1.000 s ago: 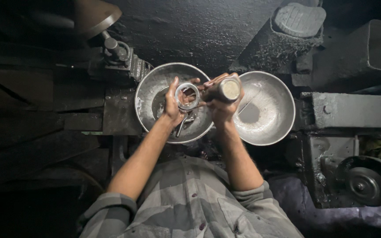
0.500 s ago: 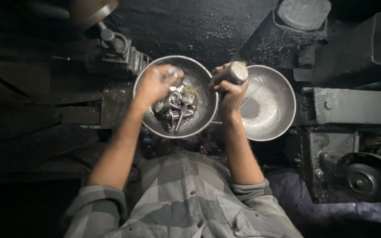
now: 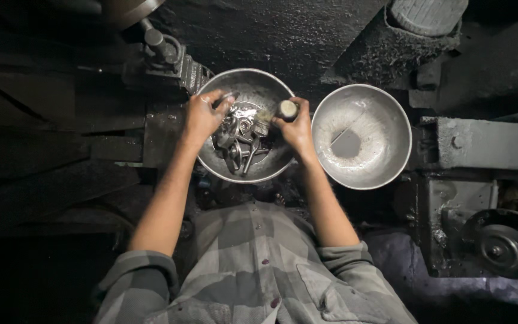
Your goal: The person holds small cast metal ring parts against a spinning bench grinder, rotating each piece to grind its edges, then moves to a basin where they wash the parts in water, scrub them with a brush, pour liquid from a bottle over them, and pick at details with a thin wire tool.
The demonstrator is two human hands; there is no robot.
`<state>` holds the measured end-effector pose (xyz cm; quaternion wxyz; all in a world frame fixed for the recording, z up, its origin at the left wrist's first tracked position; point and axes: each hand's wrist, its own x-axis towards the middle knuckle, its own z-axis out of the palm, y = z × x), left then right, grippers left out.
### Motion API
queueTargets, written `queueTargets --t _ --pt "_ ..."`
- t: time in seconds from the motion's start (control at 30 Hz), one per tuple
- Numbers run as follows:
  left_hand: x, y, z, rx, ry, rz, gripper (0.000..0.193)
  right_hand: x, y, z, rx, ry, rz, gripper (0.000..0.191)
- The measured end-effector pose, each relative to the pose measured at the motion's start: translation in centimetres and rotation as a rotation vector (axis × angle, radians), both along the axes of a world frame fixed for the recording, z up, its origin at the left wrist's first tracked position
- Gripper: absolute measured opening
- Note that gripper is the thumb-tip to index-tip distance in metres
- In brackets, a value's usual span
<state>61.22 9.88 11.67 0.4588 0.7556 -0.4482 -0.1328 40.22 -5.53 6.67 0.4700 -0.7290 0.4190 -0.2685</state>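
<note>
Two metal bowls side by side on dark, grimy workshop floor, seen from above. Left bowl (image 3: 217,165) — holds pile of small shiny metal parts (image 3: 241,144), some ring-shaped, some long w/ stems. Right bowl (image 3: 391,156) — no parts inside, only whitish residue on inner wall and a dark patch at bottom; rims of both just beside each other, apart.

Left hand (image 3: 202,115) over left bowl's upper-left area, fingers curled narrow around a small metal piece (image 3: 228,96) at fingertips; exact shape of piece too small to tell. Right hand (image 3: 298,129) over same bowl's right rim, closed in a grip on a short brush (image 3: 274,117) w/ round handle end facing up and pale bristles pointing left-down, touching the parts pile. Both forearms bare, sleeves of grey checked shirt (image 3: 253,270) rolled near elbows.

Surroundings: dark machine fitting w/ knob (image 3: 166,51) just above-left of left bowl; heavy grey metal block (image 3: 487,144) right of right bowl; round wheel-like machine part (image 3: 502,246) at lower right; dusty round-topped block (image 3: 427,15) at upper right. Lighting dim, floor and machinery nearly black.
</note>
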Motion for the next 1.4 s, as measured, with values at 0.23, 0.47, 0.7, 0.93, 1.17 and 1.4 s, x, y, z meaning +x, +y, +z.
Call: queueTargets --t 0.23,0.47,0.7,0.93,1.17,1.4 --pt "-0.5 1.1 -4.9 0.151 -0.18 0.057 0.02 1.7 4.8 1.6 -0.707 0.241 0.104 0.053" --pt "-0.5 2.1 -4.9 -0.023 -0.288 0.112 0.024 5.6 5.6 1.4 -0.884 0.326 0.737 0.039" --pt "-2.0 5.0 -2.3 -0.101 -0.001 -0.042 0.024 5.7 4.2 0.1 -0.658 0.226 0.731 0.043" --pt "-3.2 3.5 -2.4 -0.034 0.307 -0.204 0.067 5.3 3.9 3.2 -0.524 -0.104 0.631 0.04" --pt "-1.9 1.1 -3.9 -0.162 1.074 -0.292 0.063 6.4 4.6 8.4 -0.354 -0.081 0.59 0.045" --pt "-2.0 1.7 -4.6 -0.173 1.688 -0.351 0.077 5.3 5.5 10.1 -0.601 0.239 0.795 0.05"
